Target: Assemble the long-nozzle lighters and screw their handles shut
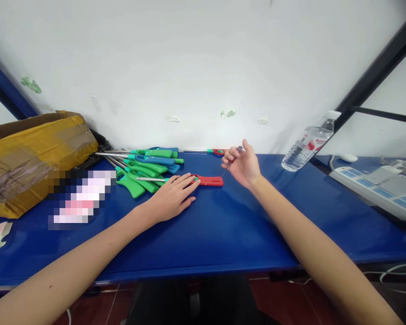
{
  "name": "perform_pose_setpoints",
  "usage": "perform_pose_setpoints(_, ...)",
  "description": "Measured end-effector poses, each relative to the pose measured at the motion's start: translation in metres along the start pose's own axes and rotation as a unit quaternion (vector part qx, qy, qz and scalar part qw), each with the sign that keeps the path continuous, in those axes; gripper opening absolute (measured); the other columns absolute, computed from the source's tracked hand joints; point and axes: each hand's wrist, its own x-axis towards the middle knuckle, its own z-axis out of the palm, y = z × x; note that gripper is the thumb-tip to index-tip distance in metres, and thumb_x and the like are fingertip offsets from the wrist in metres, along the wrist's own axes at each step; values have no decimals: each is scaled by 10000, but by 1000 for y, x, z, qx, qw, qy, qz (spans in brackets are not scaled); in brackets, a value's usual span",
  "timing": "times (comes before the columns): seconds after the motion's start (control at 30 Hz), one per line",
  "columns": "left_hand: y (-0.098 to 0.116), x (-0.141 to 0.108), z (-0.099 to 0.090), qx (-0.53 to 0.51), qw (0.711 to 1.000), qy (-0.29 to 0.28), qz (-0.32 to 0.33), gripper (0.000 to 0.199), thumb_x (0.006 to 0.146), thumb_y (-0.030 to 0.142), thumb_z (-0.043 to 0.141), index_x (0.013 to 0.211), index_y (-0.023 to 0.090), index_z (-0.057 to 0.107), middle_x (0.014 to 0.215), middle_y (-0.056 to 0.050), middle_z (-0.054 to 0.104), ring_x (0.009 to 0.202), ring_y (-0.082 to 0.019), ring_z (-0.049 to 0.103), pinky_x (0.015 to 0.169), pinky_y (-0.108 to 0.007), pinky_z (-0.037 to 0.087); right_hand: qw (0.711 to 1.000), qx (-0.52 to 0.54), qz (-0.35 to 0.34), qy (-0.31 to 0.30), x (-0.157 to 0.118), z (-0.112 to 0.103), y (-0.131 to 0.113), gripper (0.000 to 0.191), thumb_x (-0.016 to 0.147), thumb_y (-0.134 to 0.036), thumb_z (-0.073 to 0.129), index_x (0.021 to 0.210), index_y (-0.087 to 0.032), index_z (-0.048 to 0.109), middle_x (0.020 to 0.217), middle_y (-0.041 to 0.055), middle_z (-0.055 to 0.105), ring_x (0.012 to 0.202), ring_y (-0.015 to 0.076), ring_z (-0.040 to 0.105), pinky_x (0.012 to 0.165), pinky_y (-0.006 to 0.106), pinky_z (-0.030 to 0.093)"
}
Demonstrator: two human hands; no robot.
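A red utility lighter (211, 181) with a green collar and a metal barrel pointing left lies on the blue table. My left hand (176, 194) rests palm down across its middle, fingers stretched out and thumb apart, covering part of it. Just right of the lighter, my right hand (242, 164) is raised with fingers curled around a thin screwdriver (239, 149). The dark handle end shows above the fingers. Its slim shaft slants down to the lighter's right end; whether the tip touches cannot be made out.
Several green and blue utility lighters (149, 167) are piled at the left. Another red lighter (219, 152) lies by the wall. A taped cardboard box (37, 158) stands far left. A water bottle (306, 144) leans at right, near a power strip (375, 185). The table's front edge (203, 268) is close.
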Motion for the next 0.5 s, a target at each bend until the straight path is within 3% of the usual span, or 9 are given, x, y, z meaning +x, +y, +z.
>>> perform_pose_setpoints(0.13,0,0,0,-7,1000,0,1,483,1046,363,340,1467,147,437,1502,-152,464,1427,-305,380,1122,-488,353,1000,4,-6,16,-3,2,-1,380,827,-531,644,667,-222,489,735,-8,546,673,143,562,609,269,475)
perform_pose_setpoints(0.23,0,0,-1,-6,1000,0,0,484,1047,362,337,1470,148,433,1505,-152,460,1429,-306,375,1124,-487,350,1000,10,-10,18,-3,3,-1,274,806,-457,699,751,-230,555,786,-11,573,717,136,579,647,254,488)
perform_pose_setpoints(0.4,0,0,0,-13,1000,6,1,476,1044,360,352,1474,172,430,1501,-145,467,1428,-299,378,1122,-477,352,1000,-23,8,9,-1,3,-2,498,853,-627,604,607,-232,426,543,-46,336,541,138,469,573,269,458)
perform_pose_setpoints(0.5,0,0,0,-5,1000,-1,-1,481,1042,356,357,1476,158,422,1508,-149,457,1428,-303,377,1121,-482,349,1000,-18,13,-12,0,3,-3,591,867,-692,520,551,-231,326,502,-56,238,485,136,390,562,288,450)
